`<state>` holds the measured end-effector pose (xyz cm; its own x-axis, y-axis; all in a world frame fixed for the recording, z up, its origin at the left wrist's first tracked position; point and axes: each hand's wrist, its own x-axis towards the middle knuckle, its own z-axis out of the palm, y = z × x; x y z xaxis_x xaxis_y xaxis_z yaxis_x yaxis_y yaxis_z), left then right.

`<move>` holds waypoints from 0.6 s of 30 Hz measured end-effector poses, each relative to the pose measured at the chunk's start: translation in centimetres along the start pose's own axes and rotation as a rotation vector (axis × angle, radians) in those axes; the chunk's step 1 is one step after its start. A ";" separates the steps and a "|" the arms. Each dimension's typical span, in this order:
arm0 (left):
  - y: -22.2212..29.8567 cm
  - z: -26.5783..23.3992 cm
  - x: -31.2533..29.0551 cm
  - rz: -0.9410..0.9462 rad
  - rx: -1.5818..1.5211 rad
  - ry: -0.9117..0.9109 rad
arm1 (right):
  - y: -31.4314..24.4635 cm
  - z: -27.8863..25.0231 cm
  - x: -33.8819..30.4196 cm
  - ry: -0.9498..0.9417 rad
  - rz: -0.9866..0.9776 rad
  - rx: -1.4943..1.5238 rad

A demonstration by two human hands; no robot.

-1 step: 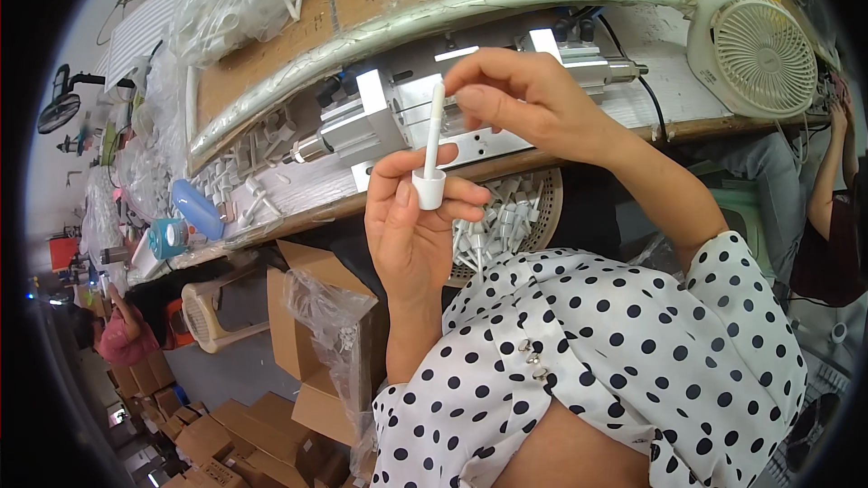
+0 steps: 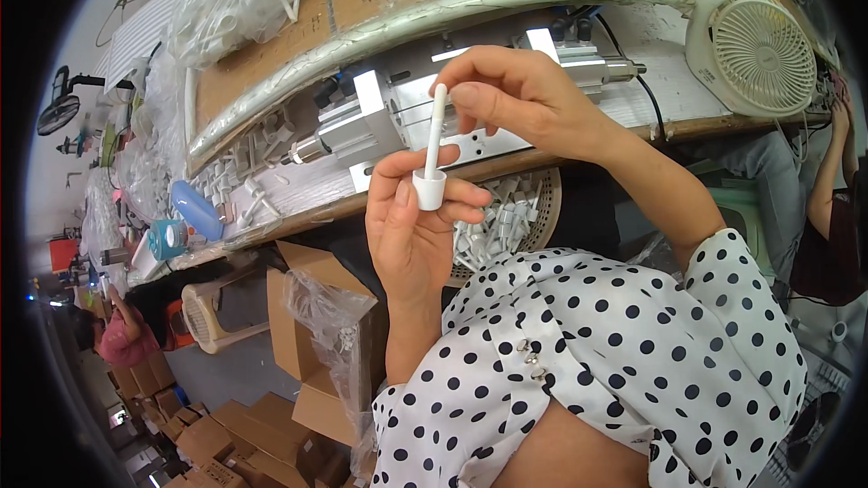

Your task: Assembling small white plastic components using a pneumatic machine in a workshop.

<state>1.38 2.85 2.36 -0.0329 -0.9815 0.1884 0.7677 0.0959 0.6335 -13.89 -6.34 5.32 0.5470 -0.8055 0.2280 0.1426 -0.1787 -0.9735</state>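
Note:
My left hand [image 2: 402, 226] grips a white plastic cap with a long thin stem [image 2: 429, 190], cup end down and stem pointing up. Its thumb and fingers close around the cup part. At the stem's upper tip is my right hand [image 2: 515, 99], its index fingertip right by or behind the tip. The right thumb stands a little apart from the stem, and nothing shows between thumb and index finger. Whether the index finger touches the tip I cannot tell. Behind the hands, a metal clamping fixture [image 2: 366, 117] with cylinders sits on the bench.
Below the hands a round basket [image 2: 550, 208] holds many white stemmed caps. A white fan [image 2: 755, 54] stands at the bench's right. Open cardboard box [image 2: 289, 334] with plastic lining lies lower left. A blue scoop-like piece [image 2: 197, 208] rests at the bench's left. Other people work at both sides.
My right hand has shifted slightly left, bringing its index fingertip behind the stem's tip. The left hand and the cap stay almost where they were.

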 end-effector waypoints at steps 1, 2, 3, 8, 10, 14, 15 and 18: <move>-0.3 0.1 0.1 -0.007 -0.003 -0.003 | -0.3 0.0 0.1 -0.030 -0.009 0.025; -0.4 0.3 0.0 -0.023 -0.004 0.003 | -0.3 -0.1 0.1 -0.027 -0.009 0.028; -0.4 0.4 0.0 -0.040 -0.006 0.009 | -0.2 -0.2 0.1 -0.071 -0.003 0.003; -0.5 0.9 -0.3 -0.055 0.005 -0.001 | -0.2 -0.3 -0.4 -0.073 0.001 0.001; -0.6 1.0 -0.4 -0.059 0.005 -0.009 | 0.0 -0.3 -0.5 -0.077 -0.008 0.019; -0.8 1.3 -0.5 -0.069 0.082 -0.035 | 0.3 -0.6 -0.8 -0.078 -0.011 0.020; -0.8 1.3 -0.6 -0.062 0.116 -0.042 | 0.4 -0.6 -0.9 -0.096 -0.035 0.010; -0.7 1.3 -0.8 -0.068 0.153 -0.040 | 0.5 -0.6 -1.1 -0.126 -0.063 -0.003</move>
<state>0.05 3.76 2.74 -0.1087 -0.9796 0.1691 0.6569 0.0569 0.7518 -14.89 -5.90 4.53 0.6361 -0.7156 0.2886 0.1771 -0.2287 -0.9573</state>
